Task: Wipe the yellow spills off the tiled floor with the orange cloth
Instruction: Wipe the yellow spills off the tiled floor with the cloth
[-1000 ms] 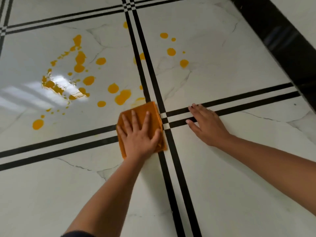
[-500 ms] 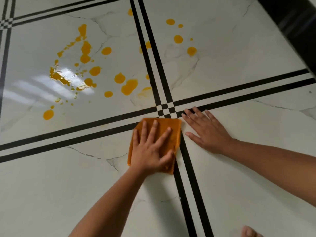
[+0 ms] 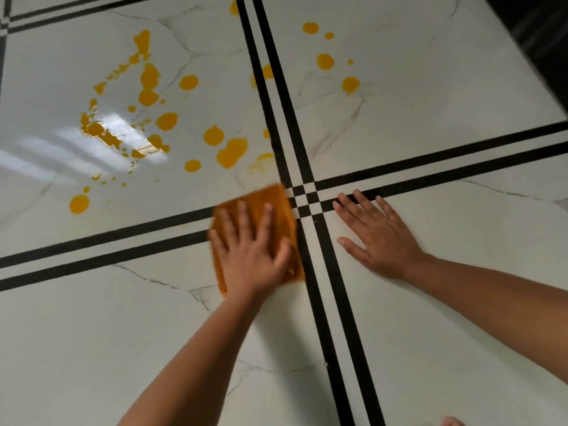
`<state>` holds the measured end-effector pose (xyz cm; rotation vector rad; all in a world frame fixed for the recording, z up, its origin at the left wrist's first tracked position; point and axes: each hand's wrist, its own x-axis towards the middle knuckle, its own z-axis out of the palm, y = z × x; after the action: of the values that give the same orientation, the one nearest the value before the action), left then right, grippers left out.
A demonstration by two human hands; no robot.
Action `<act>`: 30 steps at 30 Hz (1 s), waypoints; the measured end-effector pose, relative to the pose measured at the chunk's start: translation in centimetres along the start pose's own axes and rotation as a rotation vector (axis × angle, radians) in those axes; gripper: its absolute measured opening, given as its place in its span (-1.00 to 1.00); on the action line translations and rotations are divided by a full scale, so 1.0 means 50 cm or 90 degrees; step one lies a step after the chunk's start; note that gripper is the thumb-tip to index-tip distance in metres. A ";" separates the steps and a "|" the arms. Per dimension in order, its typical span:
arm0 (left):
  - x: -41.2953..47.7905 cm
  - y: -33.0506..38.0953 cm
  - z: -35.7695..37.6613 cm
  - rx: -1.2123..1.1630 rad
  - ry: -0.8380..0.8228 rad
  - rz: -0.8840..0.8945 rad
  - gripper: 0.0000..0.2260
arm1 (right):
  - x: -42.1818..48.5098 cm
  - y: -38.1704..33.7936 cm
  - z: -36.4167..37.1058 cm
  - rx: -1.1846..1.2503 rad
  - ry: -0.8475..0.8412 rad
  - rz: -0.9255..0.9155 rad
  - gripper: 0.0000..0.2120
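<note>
My left hand [image 3: 250, 252] presses flat on the folded orange cloth [image 3: 278, 199], which lies across the black double line just left of the tile crossing. My right hand [image 3: 376, 233] rests palm down on the floor to the right of the crossing, fingers spread, holding nothing. Several yellow spills [image 3: 229, 153] dot the white marble tile beyond the cloth, spreading left to a glossy patch [image 3: 98, 132]. A faint yellow smear [image 3: 261, 162] lies just beyond the cloth. More yellow drops [image 3: 325, 61] sit on the far right tile.
Black double lines [image 3: 325, 272] cross the white tiled floor [image 3: 430, 348]. A dark skirting band [image 3: 534, 41] runs along the upper right. A toe [image 3: 451, 422] shows at the bottom edge.
The cloth slid back toward me from the spill edge, then left and forward again to sit on the horizontal black lines. My right hand stayed planted.
</note>
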<state>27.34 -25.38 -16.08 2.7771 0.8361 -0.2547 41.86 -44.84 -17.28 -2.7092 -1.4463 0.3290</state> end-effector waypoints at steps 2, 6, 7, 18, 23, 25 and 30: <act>-0.033 0.013 0.002 0.067 -0.065 0.222 -0.38 | 0.002 0.004 0.000 -0.002 -0.006 -0.005 -0.39; 0.007 -0.013 -0.004 0.021 -0.025 0.093 -0.38 | 0.001 -0.002 -0.004 -0.001 -0.020 -0.006 -0.38; 0.013 -0.009 -0.004 -0.003 -0.004 0.014 -0.38 | 0.000 -0.002 -0.004 0.002 -0.026 0.000 -0.38; 0.094 -0.106 -0.067 0.137 -0.152 0.219 -0.34 | 0.091 -0.058 -0.053 -0.030 -0.010 -0.056 -0.35; 0.030 -0.173 -0.044 0.045 -0.104 0.074 -0.35 | 0.117 -0.103 -0.058 -0.009 -0.013 -0.024 -0.33; 0.036 -0.210 -0.041 0.008 -0.032 -0.022 -0.35 | 0.112 -0.137 -0.038 0.029 0.005 0.021 -0.31; 0.043 -0.221 -0.037 -0.033 0.078 -0.205 -0.38 | 0.111 -0.235 0.014 0.079 0.032 0.082 -0.34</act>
<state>23.07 -14.80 -16.64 2.6214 1.3029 -0.1146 35.15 -33.69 -17.14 -2.6958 -1.1996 0.3415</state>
